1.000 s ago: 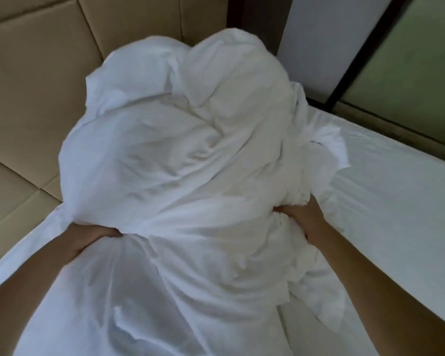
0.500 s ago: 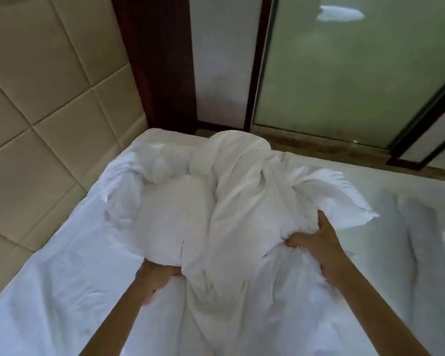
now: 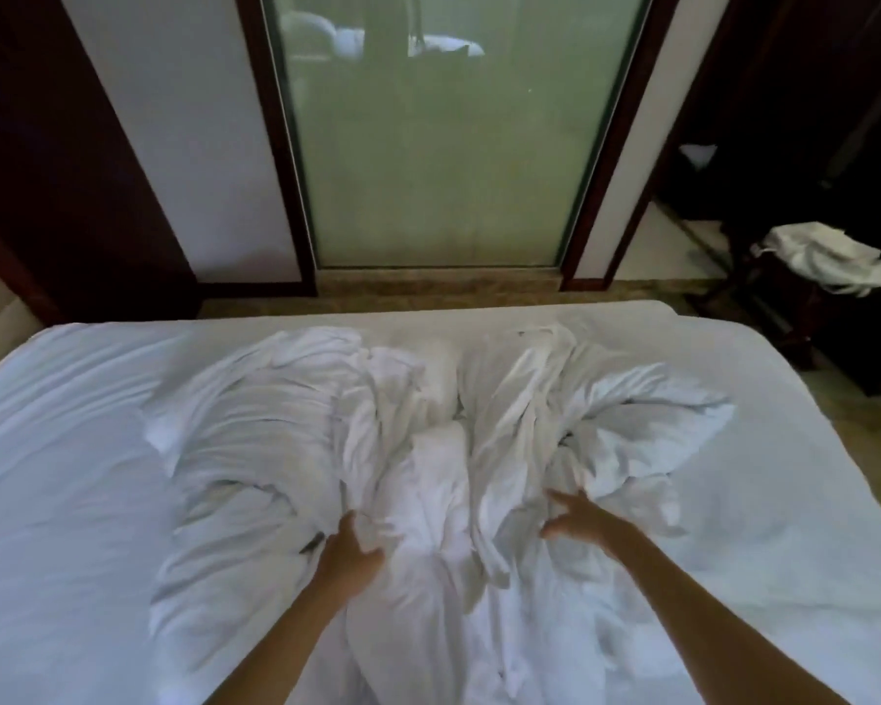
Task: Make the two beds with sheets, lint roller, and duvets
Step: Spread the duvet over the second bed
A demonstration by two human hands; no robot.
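Head view looks down on a big crumpled white duvet (image 3: 428, 450) lying in a lumpy heap in the middle of the wide bed (image 3: 809, 501), on top of the smooth white sheet (image 3: 72, 450). The left hand (image 3: 349, 552) touches a fold near the close edge of the heap, with its thumb apart from its fingers. It looks loose and is not holding anything that I can see (it is a bit blurry). The right hand (image 3: 581, 521) is just above the folds with its fingers spread wide, gripping nothing. Here is what I think could go wrong. The duvet is twisted up in the middle and I cannot see any of its corners. If the hands grab any old fold and pull, the twist may get tighter instead of opening out. A hard tug could also drag the sheet along and wrinkle it or pull it off the mattress. The heap sits closer to the near side, so if it is spread from there it might end up crooked, or slip down toward the person. Behind the bed stands a tall frosted green glass panel (image 3: 438, 145), well apart from the heap. I cannot see a lint roller anywhere.
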